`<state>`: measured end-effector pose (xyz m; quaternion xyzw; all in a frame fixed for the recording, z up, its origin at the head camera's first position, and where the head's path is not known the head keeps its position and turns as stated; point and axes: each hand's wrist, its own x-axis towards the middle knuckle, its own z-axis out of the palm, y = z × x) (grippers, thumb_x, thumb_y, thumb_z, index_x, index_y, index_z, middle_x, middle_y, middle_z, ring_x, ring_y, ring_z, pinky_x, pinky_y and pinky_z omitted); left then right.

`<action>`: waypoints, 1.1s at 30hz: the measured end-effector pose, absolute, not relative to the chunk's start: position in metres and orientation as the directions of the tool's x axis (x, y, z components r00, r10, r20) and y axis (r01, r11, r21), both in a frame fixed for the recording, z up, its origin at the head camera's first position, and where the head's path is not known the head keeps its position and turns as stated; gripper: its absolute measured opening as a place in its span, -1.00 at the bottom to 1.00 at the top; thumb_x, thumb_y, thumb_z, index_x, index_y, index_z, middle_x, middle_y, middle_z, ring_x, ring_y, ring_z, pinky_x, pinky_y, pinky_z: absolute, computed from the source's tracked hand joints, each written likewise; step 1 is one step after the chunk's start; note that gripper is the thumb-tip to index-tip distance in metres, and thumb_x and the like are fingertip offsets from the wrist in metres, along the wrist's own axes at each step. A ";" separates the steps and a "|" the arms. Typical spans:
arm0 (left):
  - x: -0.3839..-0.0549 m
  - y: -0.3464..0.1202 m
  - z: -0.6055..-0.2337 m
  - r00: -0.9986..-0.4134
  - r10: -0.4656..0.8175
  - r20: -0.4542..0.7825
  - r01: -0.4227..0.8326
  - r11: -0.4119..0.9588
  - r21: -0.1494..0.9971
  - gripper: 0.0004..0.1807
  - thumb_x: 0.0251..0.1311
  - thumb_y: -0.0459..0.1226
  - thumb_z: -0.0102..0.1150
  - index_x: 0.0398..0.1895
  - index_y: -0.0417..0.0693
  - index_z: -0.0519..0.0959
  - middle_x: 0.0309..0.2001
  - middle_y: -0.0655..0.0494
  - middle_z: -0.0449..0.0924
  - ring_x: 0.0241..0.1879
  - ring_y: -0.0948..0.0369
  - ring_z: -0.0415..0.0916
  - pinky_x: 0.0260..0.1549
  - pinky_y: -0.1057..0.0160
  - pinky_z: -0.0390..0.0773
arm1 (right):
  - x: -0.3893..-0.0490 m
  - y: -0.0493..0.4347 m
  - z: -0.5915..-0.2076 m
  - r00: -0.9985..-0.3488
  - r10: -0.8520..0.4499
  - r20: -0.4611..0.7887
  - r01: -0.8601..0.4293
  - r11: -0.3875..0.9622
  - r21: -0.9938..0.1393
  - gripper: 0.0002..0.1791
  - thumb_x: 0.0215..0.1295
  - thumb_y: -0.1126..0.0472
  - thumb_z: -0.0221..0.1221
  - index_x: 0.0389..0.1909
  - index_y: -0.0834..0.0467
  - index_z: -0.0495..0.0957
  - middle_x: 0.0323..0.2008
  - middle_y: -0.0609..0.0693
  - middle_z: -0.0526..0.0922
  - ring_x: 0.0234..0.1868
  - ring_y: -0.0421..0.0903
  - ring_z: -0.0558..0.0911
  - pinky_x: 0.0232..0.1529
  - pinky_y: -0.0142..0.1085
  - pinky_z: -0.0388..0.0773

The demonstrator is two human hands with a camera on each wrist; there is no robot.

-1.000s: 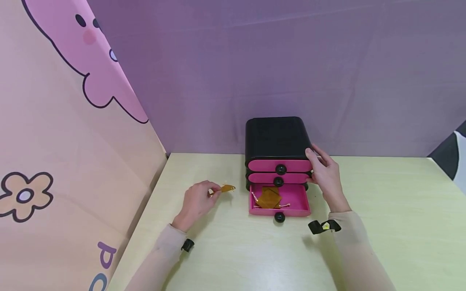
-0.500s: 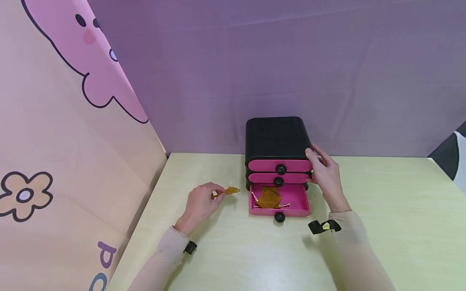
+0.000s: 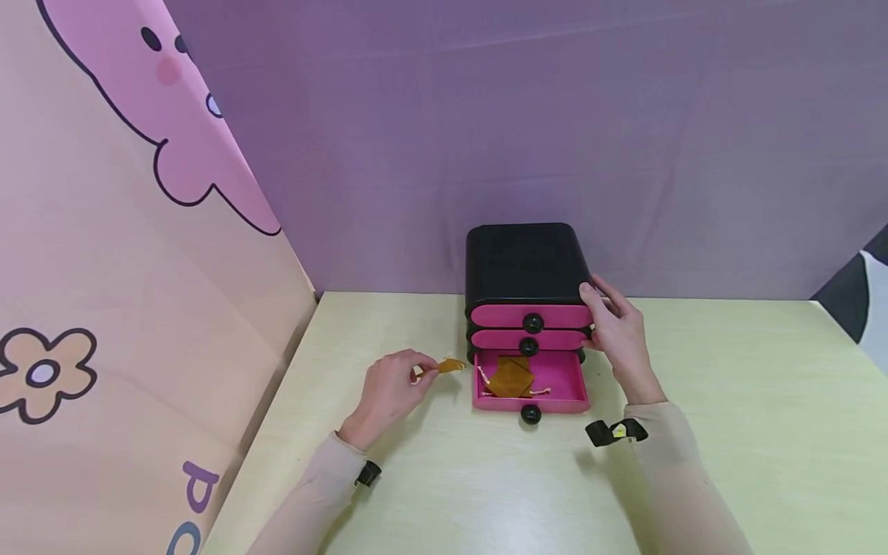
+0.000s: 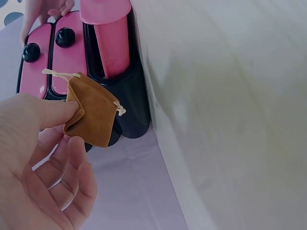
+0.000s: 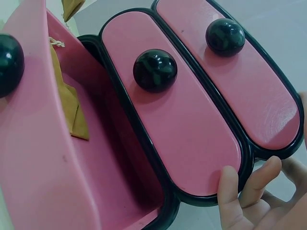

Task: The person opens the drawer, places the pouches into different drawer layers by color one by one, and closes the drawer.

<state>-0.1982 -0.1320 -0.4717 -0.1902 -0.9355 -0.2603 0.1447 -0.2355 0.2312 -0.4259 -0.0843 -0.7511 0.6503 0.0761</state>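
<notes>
My left hand (image 3: pixel 395 393) pinches a small brown drawstring pouch (image 3: pixel 452 365) between thumb and fingers, left of the open drawer. In the left wrist view the pouch (image 4: pixel 93 115) hangs tilted, pale cords at two corners. A black cabinet (image 3: pixel 527 262) with three pink drawers stands against the purple backdrop. Its bottom drawer (image 3: pixel 572 381) is pulled out; the upper two are closed. Inside lie brown pouches (image 3: pixel 512 378) with pale cords, overlapping so that their number cannot be told. My right hand (image 3: pixel 620 339) grips the cabinet's right side, thumb near the top front edge.
Each drawer front has a round black knob (image 3: pixel 530 415). The pale wooden table (image 3: pixel 444 478) spreads in front and to both sides. A patterned cloth panel (image 3: pixel 139 308) borders it on the left, a purple cloth (image 3: pixel 541 139) at the back.
My left hand has moved slightly to the right with the pouch, closer to the open drawer. The right hand stays on the cabinet.
</notes>
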 end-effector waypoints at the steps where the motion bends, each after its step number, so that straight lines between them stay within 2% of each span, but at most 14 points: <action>1: -0.198 -0.131 -0.472 -0.884 0.284 0.372 0.435 0.791 0.430 -0.91 0.32 -0.22 0.44 -0.16 0.04 0.84 -0.27 0.21 0.80 -0.50 0.38 0.43 -0.54 0.42 0.38 | -0.235 0.231 -0.426 -0.974 0.225 0.008 0.025 0.140 -0.990 -0.22 0.50 -0.31 0.16 0.65 -0.20 0.26 -0.13 -0.23 0.53 -0.65 -0.26 0.33 -0.42 -0.42 0.69; 9: -0.197 -0.126 -0.470 -0.865 0.304 0.399 0.472 0.762 0.443 -0.92 0.32 -0.25 0.46 -0.17 0.03 0.84 -0.27 0.21 0.80 -0.41 0.31 0.54 -0.45 0.41 0.45 | -0.235 0.231 -0.426 -0.974 0.224 0.013 0.021 0.150 -0.988 -0.21 0.50 -0.32 0.15 0.66 -0.20 0.26 -0.12 -0.22 0.52 -0.64 -0.26 0.33 -0.40 -0.42 0.70; 17: -0.192 -0.120 -0.470 -0.866 0.318 0.386 0.481 0.743 0.466 -0.92 0.32 -0.25 0.45 -0.17 0.02 0.83 -0.28 0.19 0.79 -0.39 0.30 0.54 -0.43 0.40 0.45 | -0.235 0.232 -0.426 -0.976 0.219 0.011 0.021 0.144 -0.989 -0.21 0.50 -0.32 0.15 0.66 -0.19 0.25 -0.15 -0.21 0.51 -0.64 -0.26 0.32 -0.40 -0.41 0.70; 33: -0.187 -0.110 -0.470 -0.828 0.359 0.430 0.538 0.722 0.435 -0.92 0.30 -0.24 0.47 -0.18 0.06 0.84 -0.25 0.21 0.81 -0.32 0.23 0.66 -0.36 0.38 0.51 | -0.234 0.231 -0.425 -0.975 0.222 0.008 0.022 0.134 -0.991 -0.23 0.50 -0.30 0.16 0.65 -0.20 0.27 -0.16 -0.21 0.53 -0.64 -0.25 0.34 -0.42 -0.40 0.70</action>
